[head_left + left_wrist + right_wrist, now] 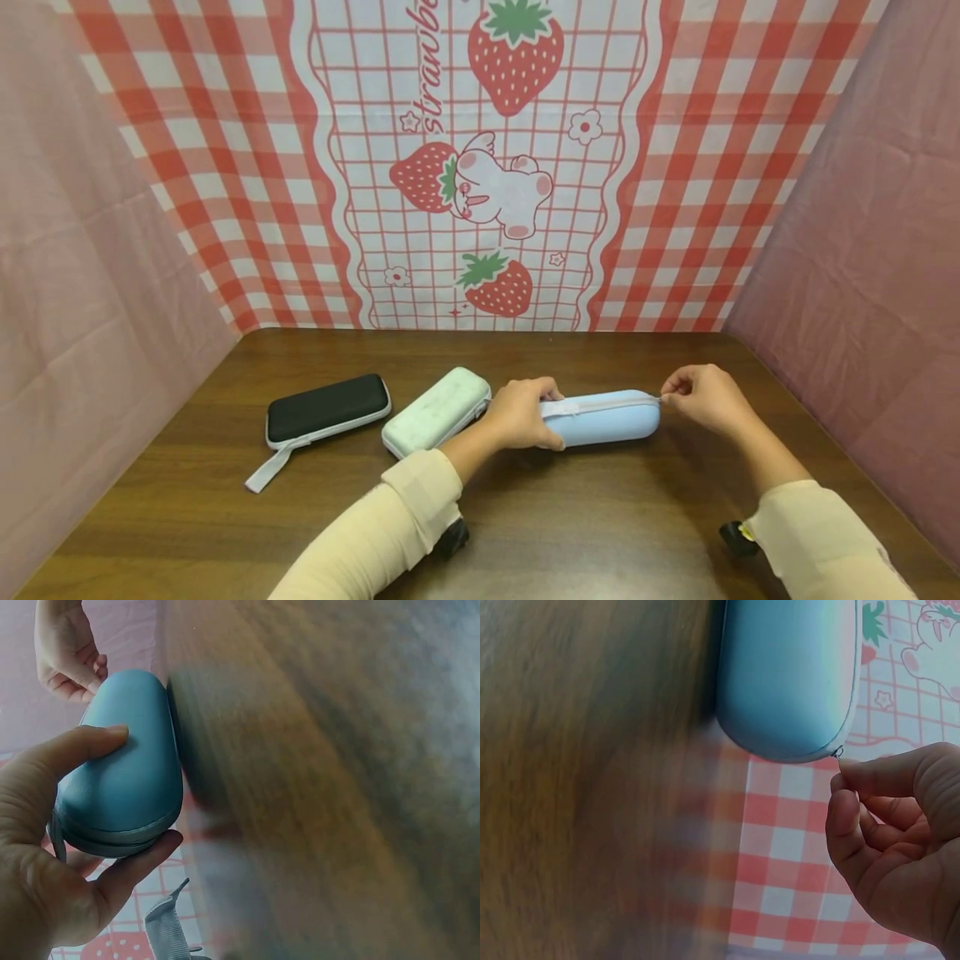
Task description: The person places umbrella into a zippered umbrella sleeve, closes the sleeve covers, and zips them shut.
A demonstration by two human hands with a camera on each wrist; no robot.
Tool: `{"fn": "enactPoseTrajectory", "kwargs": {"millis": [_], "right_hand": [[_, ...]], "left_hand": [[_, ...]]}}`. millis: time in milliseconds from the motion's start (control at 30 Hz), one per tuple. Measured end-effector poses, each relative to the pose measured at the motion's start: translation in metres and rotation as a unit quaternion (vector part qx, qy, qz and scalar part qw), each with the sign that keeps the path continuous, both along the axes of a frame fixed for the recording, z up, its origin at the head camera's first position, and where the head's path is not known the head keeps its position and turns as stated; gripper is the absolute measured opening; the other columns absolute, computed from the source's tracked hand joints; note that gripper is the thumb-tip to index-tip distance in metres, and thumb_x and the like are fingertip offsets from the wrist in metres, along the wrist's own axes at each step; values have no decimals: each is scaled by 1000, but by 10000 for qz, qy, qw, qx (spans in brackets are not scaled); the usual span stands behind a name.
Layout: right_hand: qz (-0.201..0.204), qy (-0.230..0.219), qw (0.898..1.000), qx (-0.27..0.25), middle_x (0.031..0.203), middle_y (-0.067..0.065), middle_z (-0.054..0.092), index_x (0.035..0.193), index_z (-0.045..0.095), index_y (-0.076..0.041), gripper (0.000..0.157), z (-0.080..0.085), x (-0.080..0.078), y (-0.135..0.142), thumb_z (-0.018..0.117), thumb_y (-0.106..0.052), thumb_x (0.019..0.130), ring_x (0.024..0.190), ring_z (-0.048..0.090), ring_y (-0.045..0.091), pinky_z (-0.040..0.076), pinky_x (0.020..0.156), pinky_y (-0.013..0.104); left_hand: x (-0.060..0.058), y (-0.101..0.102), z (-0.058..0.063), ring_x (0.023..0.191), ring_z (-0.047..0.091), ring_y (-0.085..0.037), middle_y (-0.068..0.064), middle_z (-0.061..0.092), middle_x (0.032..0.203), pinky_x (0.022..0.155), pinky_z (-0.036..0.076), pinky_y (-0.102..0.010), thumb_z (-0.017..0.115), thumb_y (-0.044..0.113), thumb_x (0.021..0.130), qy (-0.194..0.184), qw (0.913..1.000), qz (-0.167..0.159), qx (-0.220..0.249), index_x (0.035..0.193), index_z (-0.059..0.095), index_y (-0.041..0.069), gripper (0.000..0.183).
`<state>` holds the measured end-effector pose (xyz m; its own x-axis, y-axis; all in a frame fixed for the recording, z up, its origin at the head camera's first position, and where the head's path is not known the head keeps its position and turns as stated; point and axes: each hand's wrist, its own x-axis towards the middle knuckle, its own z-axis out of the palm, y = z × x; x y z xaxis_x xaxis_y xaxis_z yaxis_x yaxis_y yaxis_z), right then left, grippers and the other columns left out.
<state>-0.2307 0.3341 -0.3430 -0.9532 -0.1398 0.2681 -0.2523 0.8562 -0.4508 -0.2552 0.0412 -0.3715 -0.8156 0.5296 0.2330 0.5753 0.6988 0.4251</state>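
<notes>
A light blue zippered case (607, 425) stands on its long side on the wooden table, its grey zipper running along the top. Around its left end, my left hand (521, 414) grips it, thumb on the near face and fingers on the far side. At the opposite end my right hand (705, 398) pinches the small zipper pull (838, 753) between thumb and forefinger. That pull sits at the case's rounded corner in the right wrist view. Left of my left hand lies a pale green case (437, 410), and farther left a black case (327, 410) with a grey wrist strap (270, 469).
The brown wooden table (585, 533) carries all three cases. A red-and-white checked cloth (690, 208) with strawberries hangs at the back. Pink cloth walls (862, 275) close off both sides.
</notes>
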Motion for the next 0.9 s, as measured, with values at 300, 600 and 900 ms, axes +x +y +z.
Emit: {"fn": "enactPoseTrajectory", "kwargs": {"millis": [300,600,900], "right_hand": [[43,-572,9978,-339,66,4,62,78,68,0,4,-10,-3,7,67,-3,80,53,56,15,47,49,29],[296,-623,9972,-294,72,9,66,81,69,2,6,-9,-6,13,69,-3,84,55,60,18,50,51,29],[513,-454,9974,230,73,6,65,84,68,4,11,-8,-9,12,65,-5,89,52,59,14,49,51,30]], "left_hand": [[1,1,6,77,60,-9,9,68,95,65,45,-24,93,40,55,-31,9993,25,-360,104,66,24,58],[-8,1,8,85,61,-10,5,69,99,71,47,-23,92,40,58,-437,9986,-80,-270,107,68,19,59],[-20,3,14,105,62,-19,-1,68,115,84,49,-32,82,49,71,-458,9953,172,-838,123,66,13,65]]}}
